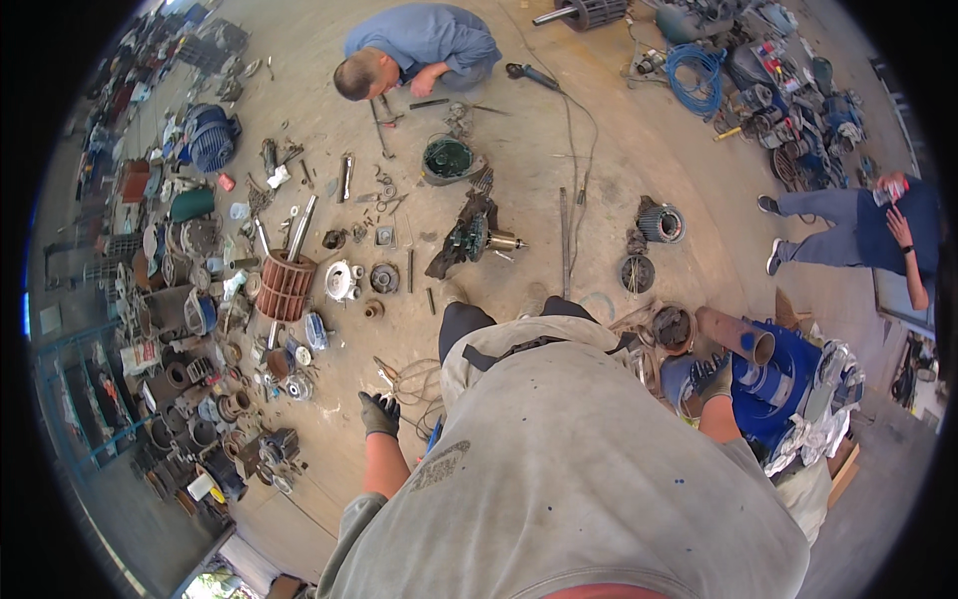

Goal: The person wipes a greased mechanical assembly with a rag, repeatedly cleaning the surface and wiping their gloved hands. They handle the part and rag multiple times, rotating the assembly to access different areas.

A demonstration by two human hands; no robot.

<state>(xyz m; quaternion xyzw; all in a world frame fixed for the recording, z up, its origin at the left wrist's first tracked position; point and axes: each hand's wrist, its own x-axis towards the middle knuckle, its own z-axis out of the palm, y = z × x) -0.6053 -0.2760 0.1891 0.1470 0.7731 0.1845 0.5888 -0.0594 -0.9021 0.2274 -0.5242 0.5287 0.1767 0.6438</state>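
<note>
I stand on a concrete floor in a grey shirt and look down at my body. My left hand [379, 411] wears a dark glove and hangs by my side with fingers apart, holding nothing. It is nearest to a pair of pliers [385, 372] and a loose coil of wire [417, 382] on the floor. My right hand [707, 380], also gloved, is low beside a blue motor housing [773, 389] and a rusty pipe [735, 335]. Whether it grips anything is hidden.
A person in blue crouches at the far side [419, 48] over tools. Another person [858, 228] sits at the right. On the floor lie a rusty rotor [286, 287], a dismantled motor [472, 238], a stator [660, 223], a blue hose coil [699, 76] and several scrap parts along the left.
</note>
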